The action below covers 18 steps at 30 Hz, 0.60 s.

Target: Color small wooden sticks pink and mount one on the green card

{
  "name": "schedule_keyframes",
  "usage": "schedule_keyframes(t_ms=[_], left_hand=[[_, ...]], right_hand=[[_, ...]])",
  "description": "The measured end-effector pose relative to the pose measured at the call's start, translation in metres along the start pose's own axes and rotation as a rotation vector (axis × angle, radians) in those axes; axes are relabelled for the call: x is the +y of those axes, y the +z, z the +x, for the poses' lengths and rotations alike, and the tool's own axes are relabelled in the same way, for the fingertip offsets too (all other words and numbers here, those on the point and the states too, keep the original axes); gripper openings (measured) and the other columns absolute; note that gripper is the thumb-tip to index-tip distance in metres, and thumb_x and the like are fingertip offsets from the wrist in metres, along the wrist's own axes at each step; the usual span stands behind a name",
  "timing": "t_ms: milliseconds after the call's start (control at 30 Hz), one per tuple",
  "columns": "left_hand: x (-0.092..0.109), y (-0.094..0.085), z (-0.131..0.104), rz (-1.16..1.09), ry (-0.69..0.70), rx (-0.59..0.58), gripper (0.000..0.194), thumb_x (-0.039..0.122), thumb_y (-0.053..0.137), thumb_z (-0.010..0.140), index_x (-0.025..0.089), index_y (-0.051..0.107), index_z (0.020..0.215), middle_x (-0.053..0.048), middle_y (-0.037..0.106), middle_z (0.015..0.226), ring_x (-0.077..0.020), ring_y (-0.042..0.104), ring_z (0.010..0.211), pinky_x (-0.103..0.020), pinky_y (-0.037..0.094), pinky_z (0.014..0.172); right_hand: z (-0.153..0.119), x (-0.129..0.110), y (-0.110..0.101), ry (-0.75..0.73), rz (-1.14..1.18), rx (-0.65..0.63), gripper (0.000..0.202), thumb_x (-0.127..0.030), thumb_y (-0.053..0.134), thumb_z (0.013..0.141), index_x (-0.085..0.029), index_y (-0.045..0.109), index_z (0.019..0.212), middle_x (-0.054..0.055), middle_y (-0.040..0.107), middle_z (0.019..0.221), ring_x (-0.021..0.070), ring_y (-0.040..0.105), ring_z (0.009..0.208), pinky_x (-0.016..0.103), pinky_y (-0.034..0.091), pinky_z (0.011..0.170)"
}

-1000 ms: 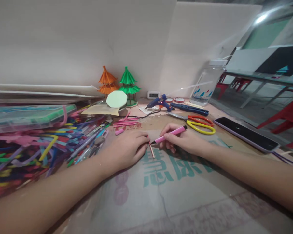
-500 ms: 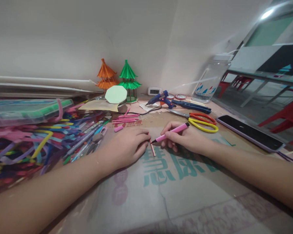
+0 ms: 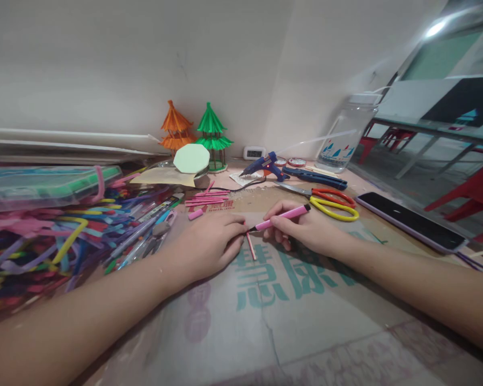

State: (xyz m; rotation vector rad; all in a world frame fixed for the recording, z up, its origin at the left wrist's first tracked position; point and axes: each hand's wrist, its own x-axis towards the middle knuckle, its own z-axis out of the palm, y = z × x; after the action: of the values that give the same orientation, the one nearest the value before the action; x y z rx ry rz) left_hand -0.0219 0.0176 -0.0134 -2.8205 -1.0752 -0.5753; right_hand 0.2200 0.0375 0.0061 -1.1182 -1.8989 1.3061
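My right hand is closed around a pink marker, uncapped, its dark tip pointing left. That tip is at a thin stick, which lies on the printed cardboard and shows pink along its length. The fingers of my left hand press down on the stick's far end, partly hiding it. Just beyond my left hand lies the pink marker cap. Several pink sticks are grouped behind it.
A glue gun, scissors, blue pliers-like tool and phone lie at the back and right. Orange and green pagoda models stand by the wall. Mixed pipe cleaners cover the left; a bottle stands behind.
The marker tip has moved slightly up along the stick toward my left fingers. The stick's near part looks pinker than before. My left hand keeps its hold.
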Motion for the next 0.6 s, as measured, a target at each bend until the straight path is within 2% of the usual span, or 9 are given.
schedule_keyframes(t_ms=[300,600], left_hand=[[-0.0008,0.0016,-0.0002,-0.017,-0.005,0.012,0.035,0.026,0.043,0.101,0.017,0.072,0.117,-0.009,0.074,0.121,-0.0258,0.067,0.115,-0.043,0.054,0.101],[-0.0008,0.0034,-0.0025,-0.041,-0.027,0.006,0.033,0.027,0.045,0.101,0.018,0.072,0.119,-0.009,0.073,0.125,-0.0265,0.066,0.118,-0.045,0.053,0.105]], right_hand=[[-0.0015,-0.0001,0.001,-0.02,0.017,-0.042,0.025,-0.042,0.063,0.092,-0.019,0.054,0.088,0.004,0.073,0.075,0.0101,0.057,0.051,0.023,0.047,0.046],[-0.0012,-0.0012,0.0007,0.009,0.034,-0.053,0.029,-0.045,0.066,0.09,-0.019,0.053,0.088,0.003,0.072,0.073,0.0097,0.057,0.051,0.022,0.046,0.046]])
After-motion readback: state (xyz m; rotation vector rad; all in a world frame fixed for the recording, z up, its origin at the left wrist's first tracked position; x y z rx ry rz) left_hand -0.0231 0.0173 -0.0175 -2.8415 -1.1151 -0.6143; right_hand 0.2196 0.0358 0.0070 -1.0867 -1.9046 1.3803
